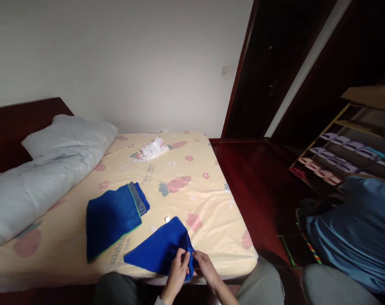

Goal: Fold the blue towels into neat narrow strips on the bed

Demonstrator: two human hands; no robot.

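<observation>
A bright blue cloth [160, 248] lies on the near edge of the bed, folded to a rough triangle with a small white tag at its far corner. Its right edge is gathered between my two hands. The fingers of my left hand [179, 267] pinch the cloth from the left. From the right, my right hand [204, 264] grips the same edge, its fingertips partly hidden by the fabric. To the left lies a stack of folded cloths [113, 220], dark blue with a green border and a grey piece showing at its right side.
The bed [218, 207] has a yellow patterned sheet. A white plastic bag [154, 148] sits farther back, a grey-white quilt [65, 152] at left. On the right are a shoe rack [327, 114] with several slippers and something covered in blue fabric [354, 233].
</observation>
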